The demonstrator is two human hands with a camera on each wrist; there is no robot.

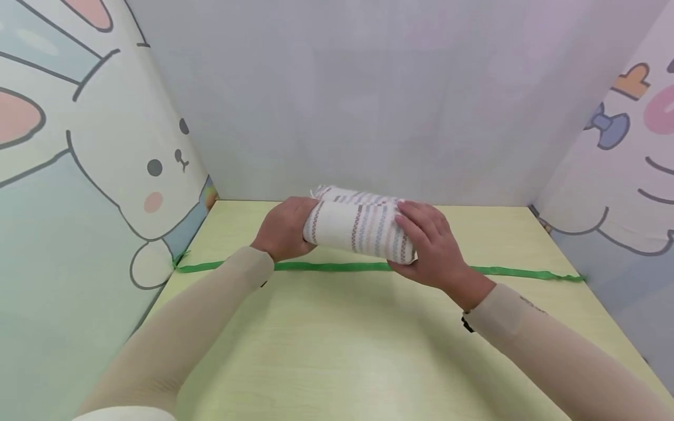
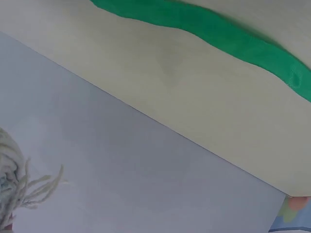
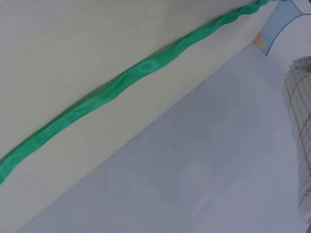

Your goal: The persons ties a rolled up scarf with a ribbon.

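Observation:
A rolled-up striped towel [image 1: 350, 228], white with blue and brown bands, is held above the table by both hands. My left hand [image 1: 286, 229] grips its left end, with the fingertips hidden behind the roll. At the other end, my right hand [image 1: 436, 250] has its fingers over the top and its thumb underneath. Loose fringe threads show on the towel [image 2: 8, 177] at the lower left of the left wrist view. The right wrist view catches the roll [image 3: 302, 126] along its right edge. Neither hand is clearly seen in the wrist views.
A green ribbon [image 1: 337, 266] runs crosswise over the light wooden table [image 1: 337, 339], below and behind the towel. Behind stands a pale grey wall [image 1: 368, 117]. Side panels with cartoon animals, including a rabbit [image 1: 131, 152] on the left, flank the table.

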